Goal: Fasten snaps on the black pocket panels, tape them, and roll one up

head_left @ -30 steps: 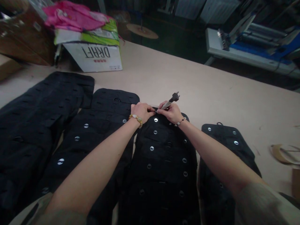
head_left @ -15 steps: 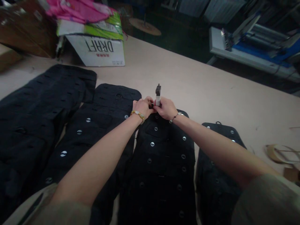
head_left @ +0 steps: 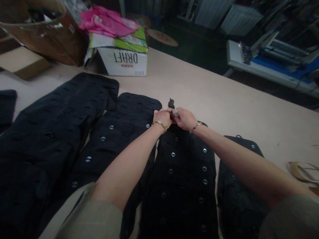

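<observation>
My right hand [head_left: 186,119] is closed around a small hand tool [head_left: 175,112] with a dark metal head and a white-wrapped neck. The head points up and away from me; its exact kind is not clear. Close against it, my left hand [head_left: 163,116] is closed at the top edge of a black fabric panel [head_left: 185,159], its fingertips largely hidden. Two columns of small silvery discs [head_left: 173,154] run down this panel. Another black panel with discs [head_left: 109,142] lies to the left, and one more [head_left: 244,172] lies partly under my right forearm.
Further left lies another long black panel [head_left: 62,106]. At the back of the pale table [head_left: 236,103] stand a white and green carton [head_left: 124,63] topped with pink cloth [head_left: 107,21], and a brown box [head_left: 57,43]. A tape roll [head_left: 297,171] lies at the right.
The view has shifted left, so everything appears further right. The tool's head has tipped from upright towards the left and lowered beside my left hand. Both hands remain at the panel's top edge.
</observation>
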Demonstrator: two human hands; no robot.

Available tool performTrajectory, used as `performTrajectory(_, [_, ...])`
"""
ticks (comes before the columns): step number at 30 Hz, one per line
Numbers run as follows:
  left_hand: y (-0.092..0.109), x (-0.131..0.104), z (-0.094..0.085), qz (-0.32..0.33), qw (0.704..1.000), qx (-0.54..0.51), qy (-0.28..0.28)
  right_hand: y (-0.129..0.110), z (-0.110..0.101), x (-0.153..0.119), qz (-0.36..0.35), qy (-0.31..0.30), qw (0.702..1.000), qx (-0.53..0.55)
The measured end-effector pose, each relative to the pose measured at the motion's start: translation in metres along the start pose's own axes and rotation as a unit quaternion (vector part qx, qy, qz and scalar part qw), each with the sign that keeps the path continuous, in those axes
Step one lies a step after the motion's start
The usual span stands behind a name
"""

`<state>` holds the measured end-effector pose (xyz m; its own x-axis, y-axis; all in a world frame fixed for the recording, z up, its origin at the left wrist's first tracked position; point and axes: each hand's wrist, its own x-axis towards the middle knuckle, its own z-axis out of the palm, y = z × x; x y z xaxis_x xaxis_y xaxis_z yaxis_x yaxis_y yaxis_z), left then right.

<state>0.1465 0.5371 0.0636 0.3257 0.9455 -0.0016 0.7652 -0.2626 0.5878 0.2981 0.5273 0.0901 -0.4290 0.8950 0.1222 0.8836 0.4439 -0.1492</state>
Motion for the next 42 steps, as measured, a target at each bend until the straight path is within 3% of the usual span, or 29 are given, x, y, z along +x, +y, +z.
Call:
performTrajectory(6, [-0.007,0.002,0.007,0.026,0.998,-0.04,0.037,0.013,0.022,-0.023,0.07,0.138,0.975,0.162])
performTrajectory(9, [-0.005,0.001,0.008,0.019,0.999,-0.028,0.029,0.008,0.023,-0.019,0.128,0.14,0.967,0.169])
performTrajectory(12, [0.008,-0.002,-0.004,0.016,1.0,0.026,0.005,-0.007,0.002,-0.01,0.188,0.118,0.958,0.181])
performTrajectory(14, [0.02,-0.007,-0.021,0.024,0.999,0.049,-0.005,-0.021,-0.02,-0.014,0.216,0.141,0.946,0.195])
performTrajectory(16, [0.03,-0.019,-0.04,0.035,0.998,0.051,0.006,-0.041,-0.041,-0.037,0.249,0.189,0.926,0.21])
performTrajectory(18, [0.031,-0.046,-0.058,0.041,0.998,0.028,0.04,-0.069,-0.054,-0.085,0.283,0.237,0.896,0.248])
performTrajectory(19, [0.027,-0.067,-0.063,0.042,0.997,0.007,0.058,-0.088,-0.056,-0.118,0.295,0.248,0.877,0.289])
performTrajectory(21, [0.013,-0.125,-0.067,0.049,0.995,-0.05,0.077,-0.132,-0.051,-0.197,0.357,0.245,0.744,0.509])
performTrajectory(23, [-0.008,-0.204,-0.061,0.05,0.992,-0.1,0.052,-0.184,-0.036,-0.286,0.441,0.204,0.637,0.599])
performTrajectory(26, [-0.037,-0.343,-0.037,0.0,0.988,-0.154,0.03,-0.269,-0.003,-0.409,0.55,0.133,0.538,0.625])
performTrajectory(28, [-0.047,-0.436,-0.019,-0.046,0.983,-0.176,0.009,-0.323,0.017,-0.47,0.588,0.1,0.49,0.636])
performTrajectory(31, [-0.043,-0.553,0.0,-0.124,0.974,-0.187,-0.022,-0.388,0.029,-0.521,0.579,0.056,0.471,0.663])
performTrajectory(34, [-0.024,-0.635,0.01,-0.15,0.97,-0.183,-0.064,-0.423,0.024,-0.538,0.533,0.017,0.497,0.685])
performTrajectory(38, [-0.004,-0.698,0.015,-0.137,0.973,-0.174,-0.058,-0.44,0.012,-0.548,0.472,-0.01,0.528,0.706])
performTrajectory(42, [-0.003,-0.733,0.013,-0.142,0.979,-0.147,-0.021,-0.452,0.006,-0.571,0.439,0.023,0.537,0.72])
